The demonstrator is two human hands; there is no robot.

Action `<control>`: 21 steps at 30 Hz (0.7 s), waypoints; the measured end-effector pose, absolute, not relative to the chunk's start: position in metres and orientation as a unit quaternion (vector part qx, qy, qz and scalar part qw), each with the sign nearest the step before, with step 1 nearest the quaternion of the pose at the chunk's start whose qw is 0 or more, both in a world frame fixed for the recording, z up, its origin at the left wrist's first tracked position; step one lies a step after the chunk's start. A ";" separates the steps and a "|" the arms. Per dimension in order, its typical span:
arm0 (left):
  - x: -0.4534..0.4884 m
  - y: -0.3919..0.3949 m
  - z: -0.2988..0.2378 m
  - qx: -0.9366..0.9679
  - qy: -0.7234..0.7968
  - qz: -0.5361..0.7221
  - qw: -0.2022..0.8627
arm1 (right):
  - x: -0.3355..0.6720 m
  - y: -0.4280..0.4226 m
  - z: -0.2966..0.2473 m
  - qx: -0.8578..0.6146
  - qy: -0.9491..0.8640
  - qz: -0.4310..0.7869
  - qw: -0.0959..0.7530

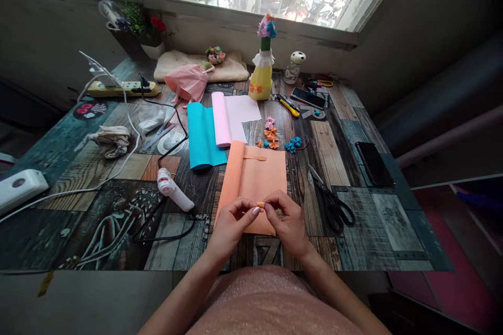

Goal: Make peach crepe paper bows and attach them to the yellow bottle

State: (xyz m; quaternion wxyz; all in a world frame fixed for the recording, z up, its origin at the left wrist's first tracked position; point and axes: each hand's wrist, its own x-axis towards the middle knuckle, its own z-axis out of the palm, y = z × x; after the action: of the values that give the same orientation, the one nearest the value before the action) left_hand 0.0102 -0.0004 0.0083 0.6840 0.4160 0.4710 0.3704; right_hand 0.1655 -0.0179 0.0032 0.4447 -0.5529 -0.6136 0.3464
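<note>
Between the fingertips of my left hand point(236, 220) and my right hand point(287, 220) is a small orange piece of crepe paper point(260, 204), pinched from both sides. Both hands are over the near part of an orange crepe paper sheet point(267, 178), whose left side is rolled up. A narrow orange strip point(255, 157) lies across that sheet. Just beyond it sit small folded paper flowers in orange point(272, 136), pink point(270, 122) and blue point(293, 144). To the right of my right hand lie black scissors point(333, 201).
A white glue gun point(175, 191) with a black cord lies left. Blue point(202, 138) and pink point(222, 120) crepe rolls lie behind the orange one. Farther back stand a decorated yellow bottle point(262, 76), a yellow cutter point(288, 105) and a doll point(190, 78). Phones point(374, 164) lie right.
</note>
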 end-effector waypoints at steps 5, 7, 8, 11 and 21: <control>0.009 -0.002 0.011 0.417 0.477 0.368 0.680 | 0.163 -0.018 0.005 -0.560 -0.604 0.354 0.443; 0.008 -0.002 0.011 0.409 0.483 0.374 0.678 | 0.162 -0.019 0.006 -0.559 -0.605 0.354 0.443; 0.008 -0.002 0.012 0.404 0.486 0.381 0.675 | 0.162 -0.019 0.006 -0.558 -0.604 0.355 0.444; 0.007 0.000 0.013 0.401 0.497 0.398 0.659 | 0.162 -0.019 0.006 -0.558 -0.609 0.353 0.440; 0.008 0.007 0.012 0.437 0.495 0.394 0.639 | 0.162 -0.012 0.006 -0.533 -0.643 0.340 0.432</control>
State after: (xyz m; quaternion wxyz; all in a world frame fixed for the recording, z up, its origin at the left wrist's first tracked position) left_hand 0.0077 0.0068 0.0119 0.6391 0.4372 0.4951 0.3941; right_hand 0.1624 -0.0117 0.0064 0.4320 -0.5326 -0.6434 0.3402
